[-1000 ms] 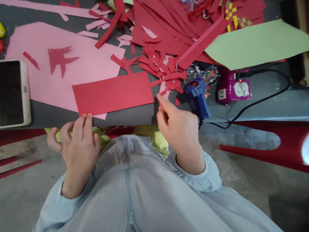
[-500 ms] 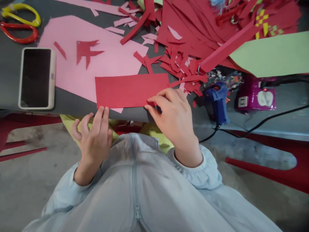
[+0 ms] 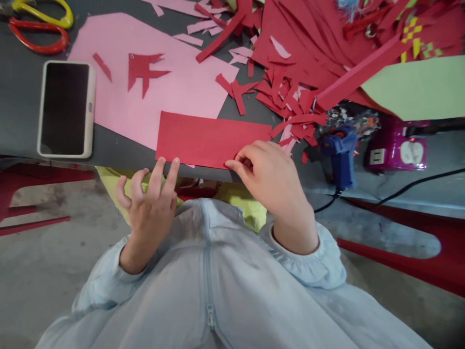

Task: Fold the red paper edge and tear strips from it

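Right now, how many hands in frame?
2. The left hand has its fingertips at the near-left corner of the red paper rectangle; the right hand is at its near edge, toward the right end. No others show.

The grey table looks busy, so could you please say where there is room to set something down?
The widest bare patch on the grey table seems to border the phone and scissors, at left. A narrow strip lies between phone and red paper, nearer than the pink sheet. Paper scraps crowd the space beside the blue glue gun.
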Motion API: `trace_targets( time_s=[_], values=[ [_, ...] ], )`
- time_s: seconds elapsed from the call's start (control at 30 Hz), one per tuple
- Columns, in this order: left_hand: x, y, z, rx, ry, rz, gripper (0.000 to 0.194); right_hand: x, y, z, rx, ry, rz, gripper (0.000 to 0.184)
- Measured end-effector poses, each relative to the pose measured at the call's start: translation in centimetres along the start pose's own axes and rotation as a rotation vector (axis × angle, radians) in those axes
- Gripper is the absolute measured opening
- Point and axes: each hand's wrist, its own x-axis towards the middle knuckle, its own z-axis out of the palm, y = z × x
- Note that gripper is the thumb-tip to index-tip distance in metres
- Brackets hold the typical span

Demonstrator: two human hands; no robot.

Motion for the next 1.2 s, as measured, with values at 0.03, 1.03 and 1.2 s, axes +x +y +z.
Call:
trace_targets(
  time_s=[0.03,1.03,1.2],
  values=[
    [0.0,0.0,0.0,0.013,0.007,0.010,0.070,0.0,0.0,0.0,-0.008,-0.010,-0.002,0.023],
    [0.7,1.9,1.1,0.088,0.192,0.219,0.067,0.6,-0.3,-0.3,-0.077,-0.075,0.016,0.021],
    [0.9,4.2,1.6,0.002,0.114,0.346,0.065,0.9,-0.2,-0.2,-0.036,-0.062,0.019,0.020]
  ],
)
